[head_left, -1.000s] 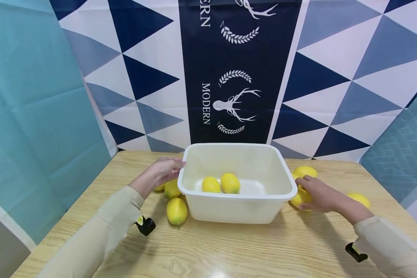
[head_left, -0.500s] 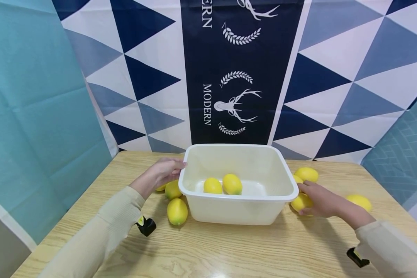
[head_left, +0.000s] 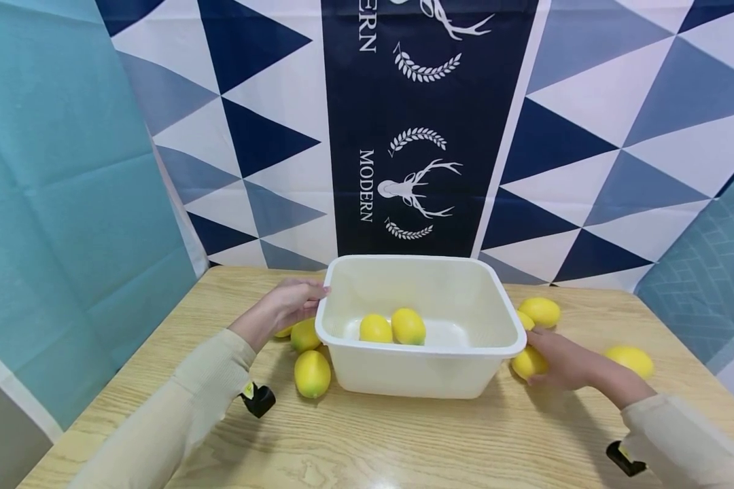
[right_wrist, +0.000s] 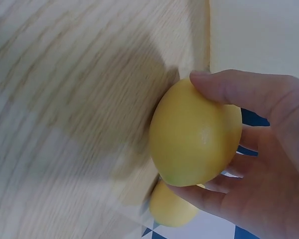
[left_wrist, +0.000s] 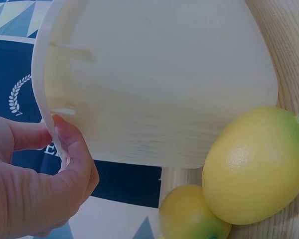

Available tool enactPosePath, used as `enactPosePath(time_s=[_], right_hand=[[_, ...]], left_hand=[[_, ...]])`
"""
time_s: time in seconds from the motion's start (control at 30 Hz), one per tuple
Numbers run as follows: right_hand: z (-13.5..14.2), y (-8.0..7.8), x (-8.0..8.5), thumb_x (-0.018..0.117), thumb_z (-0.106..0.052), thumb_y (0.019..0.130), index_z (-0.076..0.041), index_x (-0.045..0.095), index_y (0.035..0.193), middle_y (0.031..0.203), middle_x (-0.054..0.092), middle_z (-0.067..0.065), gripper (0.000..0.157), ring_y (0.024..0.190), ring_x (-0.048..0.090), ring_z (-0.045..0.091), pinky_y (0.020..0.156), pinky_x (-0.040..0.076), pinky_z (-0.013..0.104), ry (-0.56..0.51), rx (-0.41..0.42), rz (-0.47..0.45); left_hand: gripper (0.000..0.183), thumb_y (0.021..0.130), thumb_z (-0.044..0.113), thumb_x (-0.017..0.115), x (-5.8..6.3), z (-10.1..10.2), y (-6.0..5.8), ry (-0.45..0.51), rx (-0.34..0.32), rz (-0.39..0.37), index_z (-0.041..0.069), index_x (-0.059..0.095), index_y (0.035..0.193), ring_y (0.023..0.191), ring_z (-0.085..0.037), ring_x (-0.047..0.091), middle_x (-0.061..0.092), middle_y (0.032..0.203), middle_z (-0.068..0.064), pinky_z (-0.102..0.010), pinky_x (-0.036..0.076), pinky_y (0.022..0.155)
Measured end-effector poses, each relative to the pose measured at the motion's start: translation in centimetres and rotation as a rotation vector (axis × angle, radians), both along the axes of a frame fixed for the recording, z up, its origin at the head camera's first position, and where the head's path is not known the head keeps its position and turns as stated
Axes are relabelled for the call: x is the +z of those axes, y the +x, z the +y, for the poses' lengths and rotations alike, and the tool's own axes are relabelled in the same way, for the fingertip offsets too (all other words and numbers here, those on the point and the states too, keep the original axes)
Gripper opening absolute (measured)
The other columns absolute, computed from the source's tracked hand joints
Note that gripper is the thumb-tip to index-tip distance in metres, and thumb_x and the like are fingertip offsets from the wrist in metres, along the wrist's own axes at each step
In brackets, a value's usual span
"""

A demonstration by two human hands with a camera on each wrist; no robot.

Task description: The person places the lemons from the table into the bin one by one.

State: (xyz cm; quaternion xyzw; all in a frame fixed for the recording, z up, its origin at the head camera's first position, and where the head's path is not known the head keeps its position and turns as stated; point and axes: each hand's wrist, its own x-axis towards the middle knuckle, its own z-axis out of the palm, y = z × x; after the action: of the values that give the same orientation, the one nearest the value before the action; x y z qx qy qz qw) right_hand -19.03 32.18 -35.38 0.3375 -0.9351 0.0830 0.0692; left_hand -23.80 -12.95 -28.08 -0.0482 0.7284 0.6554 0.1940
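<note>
A white plastic tub (head_left: 412,372) stands on the wooden table with two lemons (head_left: 408,326) inside. At its left end my left hand (head_left: 284,304) pinches the rim between thumb and fingers, as the left wrist view confirms. Just right of the tub, my right hand (head_left: 565,363) grips a lemon (right_wrist: 194,137), thumb on one side and fingers around the other. That lemon is low, close to the tabletop; whether it touches the table is unclear. Beneath and beside my left hand are several lemons, the nearest a lemon (head_left: 312,373) by the tub's front left corner.
Behind the gripped lemon lies another lemon (head_left: 539,312), with one more partly hidden next to the tub. Farther right, a lemon (head_left: 630,361) sits beyond my right wrist. A patterned cloth (head_left: 404,136) hangs behind the wooden table (head_left: 367,441).
My right hand has shifted slightly while staying around the lemon beside the tub. The left hand keeps its place on the rim, and the head view has tilted a little.
</note>
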Motion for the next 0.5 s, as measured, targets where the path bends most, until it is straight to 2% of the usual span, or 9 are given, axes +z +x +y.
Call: enactPosePath(time_s=[0.13, 0.27, 0.37, 0.5], right_hand=[[-0.1, 0.01, -0.29, 0.085, -0.017, 0.063, -0.001, 0.056, 0.118, 0.108, 0.063, 0.008, 0.064, 0.093, 0.053, 0.014, 0.08, 0.048, 0.033, 0.012, 0.019, -0.023], [-0.17, 0.03, -0.34, 0.085, -0.017, 0.062, -0.001, 0.055, 0.118, 0.108, 0.063, 0.007, 0.065, 0.093, 0.053, 0.012, 0.079, 0.048, 0.032, 0.016, 0.039, -0.025], [-0.2, 0.07, -0.23, 0.085, -0.016, 0.06, -0.001, 0.055, 0.118, 0.109, 0.063, 0.008, 0.068, 0.094, 0.054, 0.013, 0.079, 0.048, 0.031, 0.019, 0.056, -0.016], [-0.15, 0.23, -0.01, 0.085, -0.015, 0.059, -0.006, 0.055, 0.119, 0.114, 0.061, 0.008, 0.067, 0.099, 0.054, 0.015, 0.083, 0.049, 0.032, 0.037, 0.064, -0.056]], left_hand=[[0.043, 0.097, 0.012, 0.054, -0.13, 0.02, -0.08, -0.005, 0.019, -0.011, -0.003, 0.046, 0.137, 0.09, -0.014, 0.059, 0.059, 0.119, -0.013, -0.022, 0.054, 0.086], [0.043, 0.097, 0.013, 0.054, -0.09, -0.03, -0.11, -0.005, 0.016, -0.015, -0.002, 0.046, 0.137, 0.093, -0.015, 0.059, 0.056, 0.126, -0.016, -0.025, 0.053, 0.093], [0.042, 0.098, 0.013, 0.053, -0.05, -0.1, -0.13, -0.001, 0.005, -0.011, -0.002, 0.047, 0.137, 0.089, -0.013, 0.058, 0.057, 0.123, -0.014, -0.026, 0.053, 0.095], [0.041, 0.098, 0.013, 0.053, -0.05, -0.12, -0.11, 0.006, -0.002, -0.004, -0.003, 0.048, 0.135, 0.083, -0.011, 0.056, 0.059, 0.114, -0.01, -0.021, 0.054, 0.086]])
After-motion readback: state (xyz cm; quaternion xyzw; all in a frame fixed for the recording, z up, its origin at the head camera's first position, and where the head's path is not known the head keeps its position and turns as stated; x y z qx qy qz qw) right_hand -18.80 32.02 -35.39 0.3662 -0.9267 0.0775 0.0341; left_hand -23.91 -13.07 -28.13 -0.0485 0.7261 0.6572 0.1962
